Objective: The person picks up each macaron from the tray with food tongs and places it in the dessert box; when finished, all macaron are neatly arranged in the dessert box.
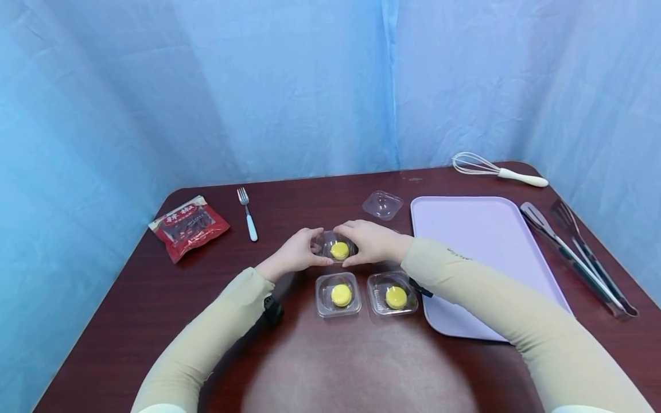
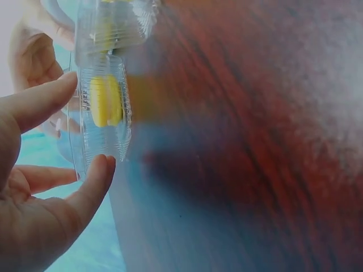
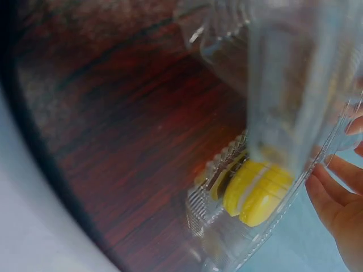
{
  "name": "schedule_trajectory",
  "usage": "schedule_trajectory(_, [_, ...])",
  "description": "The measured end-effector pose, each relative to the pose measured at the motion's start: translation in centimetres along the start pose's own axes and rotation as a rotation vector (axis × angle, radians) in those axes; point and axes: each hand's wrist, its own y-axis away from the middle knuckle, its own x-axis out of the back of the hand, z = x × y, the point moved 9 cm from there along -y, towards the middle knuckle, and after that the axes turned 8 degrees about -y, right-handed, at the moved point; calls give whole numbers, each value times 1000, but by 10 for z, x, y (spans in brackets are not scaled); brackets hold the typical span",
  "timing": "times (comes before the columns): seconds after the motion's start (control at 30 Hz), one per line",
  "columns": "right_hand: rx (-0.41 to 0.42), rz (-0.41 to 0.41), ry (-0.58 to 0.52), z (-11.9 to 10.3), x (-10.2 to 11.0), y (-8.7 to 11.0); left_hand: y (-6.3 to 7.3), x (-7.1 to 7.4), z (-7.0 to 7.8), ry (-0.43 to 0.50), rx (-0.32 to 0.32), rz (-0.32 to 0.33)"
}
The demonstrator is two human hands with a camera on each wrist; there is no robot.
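Observation:
Between my two hands sits a small clear plastic box [image 1: 331,241] with a yellow macaron [image 1: 339,250] inside. My left hand [image 1: 296,252] grips its left side; in the left wrist view the thumb and a finger lie along the edge of the base and a clear lid [image 2: 74,139]. From the opposite side my right hand [image 1: 374,242] grips the box, fingers behind and thumb in front. Nearer me stand two similar boxes, one on the left [image 1: 321,307] and one on the right [image 1: 376,307], each with a yellow macaron. Behind my right hand lies another clear lid [image 1: 382,205].
A lilac tray [image 1: 465,223] lies under my right forearm. Beyond it are tongs [image 1: 580,264], another dark-handled utensil [image 1: 599,267] and a white whisk [image 1: 498,170]. A fork [image 1: 249,215] and a red food packet [image 1: 190,226] lie at the left. Blue curtains surround the table.

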Motion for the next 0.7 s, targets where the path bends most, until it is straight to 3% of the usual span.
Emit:
schedule_trajectory(0.3, [-1,23,41,-4,3,1,-3,0,1,53,-27,-18])
schedule_trajectory(0.53, [-10,16,98,-6,-1,0,-2,-2,-2,53,-19,-26])
schedule_trajectory(0.7, [-17,30,81,-7,2,0,-3,-2,-3,37,-24,-21])
